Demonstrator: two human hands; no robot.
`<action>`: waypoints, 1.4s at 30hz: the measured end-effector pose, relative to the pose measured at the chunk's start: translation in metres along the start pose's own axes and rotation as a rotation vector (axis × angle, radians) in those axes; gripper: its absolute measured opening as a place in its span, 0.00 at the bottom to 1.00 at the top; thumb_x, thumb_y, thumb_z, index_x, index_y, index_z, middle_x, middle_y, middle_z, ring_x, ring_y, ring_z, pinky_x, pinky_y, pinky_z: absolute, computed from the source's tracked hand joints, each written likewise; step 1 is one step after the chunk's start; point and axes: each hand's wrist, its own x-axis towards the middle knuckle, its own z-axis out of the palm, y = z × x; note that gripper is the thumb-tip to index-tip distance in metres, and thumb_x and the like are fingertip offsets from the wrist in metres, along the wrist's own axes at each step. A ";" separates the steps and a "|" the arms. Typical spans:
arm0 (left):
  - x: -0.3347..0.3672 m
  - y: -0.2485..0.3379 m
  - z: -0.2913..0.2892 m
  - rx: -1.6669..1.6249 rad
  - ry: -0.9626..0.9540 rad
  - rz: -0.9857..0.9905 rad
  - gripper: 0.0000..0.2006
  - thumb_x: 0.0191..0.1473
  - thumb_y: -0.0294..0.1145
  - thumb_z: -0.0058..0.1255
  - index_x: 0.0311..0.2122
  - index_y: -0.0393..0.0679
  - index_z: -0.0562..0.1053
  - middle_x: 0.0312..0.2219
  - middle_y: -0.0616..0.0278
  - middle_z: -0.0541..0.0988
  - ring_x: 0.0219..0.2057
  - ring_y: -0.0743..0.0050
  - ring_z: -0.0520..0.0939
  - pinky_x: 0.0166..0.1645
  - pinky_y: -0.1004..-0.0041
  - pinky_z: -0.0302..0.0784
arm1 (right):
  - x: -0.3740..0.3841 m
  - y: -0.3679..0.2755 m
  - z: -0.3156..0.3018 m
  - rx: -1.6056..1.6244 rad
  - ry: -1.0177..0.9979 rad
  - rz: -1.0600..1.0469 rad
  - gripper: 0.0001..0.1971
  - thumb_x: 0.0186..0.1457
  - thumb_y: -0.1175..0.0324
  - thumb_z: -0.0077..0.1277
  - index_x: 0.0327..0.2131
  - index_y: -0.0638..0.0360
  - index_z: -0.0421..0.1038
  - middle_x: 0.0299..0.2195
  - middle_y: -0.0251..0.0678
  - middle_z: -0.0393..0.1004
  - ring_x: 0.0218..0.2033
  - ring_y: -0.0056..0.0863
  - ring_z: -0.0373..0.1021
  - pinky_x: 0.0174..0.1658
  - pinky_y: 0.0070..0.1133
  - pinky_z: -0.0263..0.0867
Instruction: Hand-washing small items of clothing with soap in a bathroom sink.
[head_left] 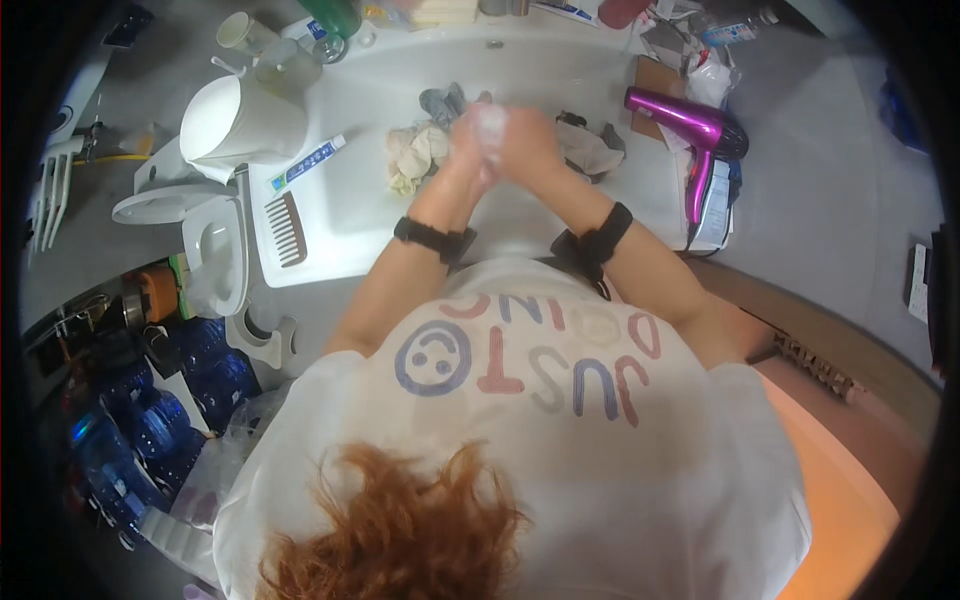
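Observation:
Over the white washbasin (pixel 350 215), my left hand (pixel 468 145) and my right hand (pixel 528 140) are closed against each other. Something whitish and blurred (pixel 490 122), a cloth or lather, shows between them; I cannot tell which. Left of my hands lie a cream cloth piece (pixel 415 155) and a grey one (pixel 441 104), crumpled in the basin. Past my right hand is another crumpled heap of pale and dark cloth (pixel 590 150). A dark strap goes around each wrist.
A brown comb (pixel 286 230) and a toothpaste tube (pixel 308 163) lie on the basin's left ledge, beside a white bucket (pixel 225 125). On the right ledge sits a purple hair dryer (pixel 690 125). A toilet (pixel 215 250) stands at left, above blue water bottles (pixel 150 420).

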 end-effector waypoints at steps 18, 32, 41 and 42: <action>-0.014 0.021 0.000 0.207 -0.256 0.022 0.19 0.53 0.48 0.42 0.39 0.40 0.67 0.35 0.60 0.71 0.38 0.69 0.72 0.43 0.69 0.71 | -0.017 0.056 -0.046 1.688 -0.013 0.460 0.11 0.50 0.66 0.50 0.35 0.61 0.66 0.31 0.35 0.72 0.34 0.23 0.70 0.33 0.20 0.68; 0.011 0.027 -0.026 0.205 0.032 0.360 0.11 0.53 0.32 0.37 0.42 0.42 0.65 0.30 0.62 0.72 0.28 0.75 0.74 0.27 0.77 0.72 | -0.020 0.034 -0.038 2.111 0.160 0.702 0.16 0.52 0.63 0.42 0.37 0.68 0.63 0.31 0.36 0.65 0.35 0.27 0.63 0.44 0.21 0.59; -0.005 0.017 -0.001 1.396 -0.169 1.045 0.15 0.45 0.35 0.54 0.37 0.37 0.70 0.31 0.61 0.74 0.29 0.80 0.73 0.29 0.81 0.71 | -0.020 0.019 -0.036 1.775 0.172 0.412 0.14 0.53 0.72 0.40 0.42 0.71 0.61 0.36 0.41 0.67 0.41 0.30 0.64 0.47 0.27 0.61; 0.001 0.017 -0.009 1.396 -0.168 1.046 0.15 0.45 0.35 0.54 0.37 0.37 0.70 0.31 0.61 0.74 0.29 0.80 0.73 0.29 0.81 0.71 | -0.020 0.020 -0.039 1.774 0.171 0.411 0.14 0.53 0.72 0.40 0.42 0.71 0.61 0.36 0.41 0.67 0.41 0.30 0.64 0.47 0.27 0.61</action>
